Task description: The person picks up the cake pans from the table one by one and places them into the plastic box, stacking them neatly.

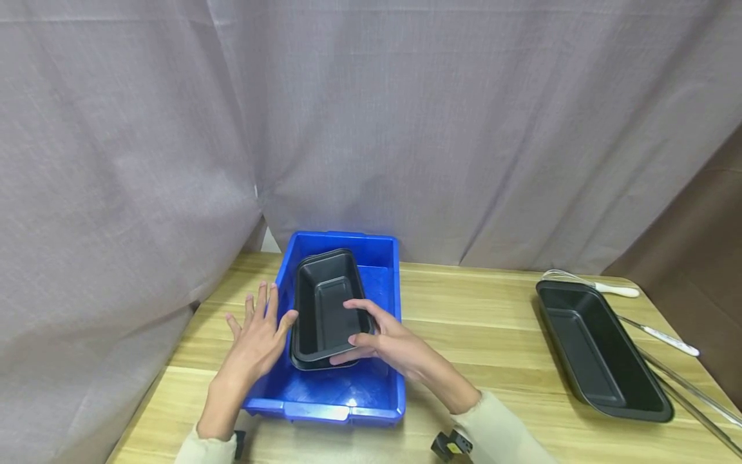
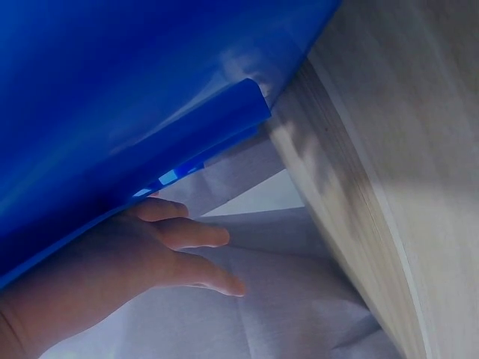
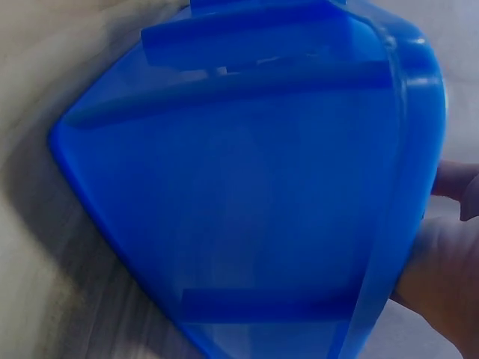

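A pale yellow-brown wooden table with streaked grain point(image 1: 493, 335) stands before me, backed by a creased grey cloth curtain point(image 1: 406, 129) that runs across the far side and down the left. A brown cloth point(image 1: 690, 238) hangs at the far right. On the table's right side lies a long black rectangular loaf pan with rounded corners point(image 1: 591, 348), slanted, its inside facing up. Just beyond its far end is a wire whisk with a white handle point(image 1: 614, 290). Right of the pan lies a slim metal utensil with a patterned white handle point(image 1: 666, 336). Nearer, two thin silvery metal bars point(image 1: 692, 390) run toward the near right, out of sight.
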`<state>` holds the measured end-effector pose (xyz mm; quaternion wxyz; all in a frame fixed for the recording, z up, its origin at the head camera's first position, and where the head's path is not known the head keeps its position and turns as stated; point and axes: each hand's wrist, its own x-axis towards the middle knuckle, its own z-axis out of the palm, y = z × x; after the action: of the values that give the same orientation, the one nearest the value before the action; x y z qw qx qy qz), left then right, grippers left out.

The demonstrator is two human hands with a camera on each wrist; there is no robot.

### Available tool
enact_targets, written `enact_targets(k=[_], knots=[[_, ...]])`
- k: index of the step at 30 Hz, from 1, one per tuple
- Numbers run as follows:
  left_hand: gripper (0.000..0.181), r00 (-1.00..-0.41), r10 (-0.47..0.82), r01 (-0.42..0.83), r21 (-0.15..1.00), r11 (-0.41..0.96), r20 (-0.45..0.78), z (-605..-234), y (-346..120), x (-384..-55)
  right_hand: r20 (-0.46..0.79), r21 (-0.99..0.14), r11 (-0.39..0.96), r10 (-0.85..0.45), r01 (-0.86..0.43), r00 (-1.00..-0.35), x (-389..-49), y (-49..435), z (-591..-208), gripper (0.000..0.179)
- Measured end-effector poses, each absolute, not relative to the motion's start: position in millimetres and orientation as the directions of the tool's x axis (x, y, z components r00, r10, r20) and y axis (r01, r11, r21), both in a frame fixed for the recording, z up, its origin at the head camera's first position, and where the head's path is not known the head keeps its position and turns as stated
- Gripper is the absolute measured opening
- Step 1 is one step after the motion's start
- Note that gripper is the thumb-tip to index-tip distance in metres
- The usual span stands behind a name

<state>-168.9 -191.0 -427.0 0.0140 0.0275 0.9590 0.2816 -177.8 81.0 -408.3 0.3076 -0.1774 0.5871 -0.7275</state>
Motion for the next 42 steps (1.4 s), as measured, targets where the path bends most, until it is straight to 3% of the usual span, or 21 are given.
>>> enact_targets(k=[8,13,20,33,42], knots=[[0.076,-0.998,0.060,0.042,0.541,0.840,-0.015,-427.3,-190.8,-169.5,-0.123,-0.986,-0.022,-0.588,0.168,-0.799,-176.2,75.3,-409.7,0.063],[0.076,-0.998,0.059,0.044,0.540,0.841,-0.012,-427.4,-190.9,-169.2,-0.113,-0.985,0.170,-0.514,0.028,-0.850,-170.9,69.7,-409.0,0.064],[0.076,-0.998,0.055,0.060,0.538,0.841,0.024,-426.6,-191.0,-168.1,-0.076,-0.916,0.384,-0.456,-0.119,-0.887,-163.4,60.0,-407.4,0.081],[0.077,-0.998,0.060,0.052,0.534,0.844,0.003,-426.9,-190.9,-168.9,-0.106,-0.812,0.557,-0.437,-0.176,-0.893,-157.9,55.4,-408.3,0.080],[0.077,-0.998,0.055,0.050,0.531,0.846,0.007,-426.8,-190.6,-168.9,-0.111,-0.793,0.581,-0.434,-0.184,-0.894,-154.9,54.1,-408.5,0.076]])
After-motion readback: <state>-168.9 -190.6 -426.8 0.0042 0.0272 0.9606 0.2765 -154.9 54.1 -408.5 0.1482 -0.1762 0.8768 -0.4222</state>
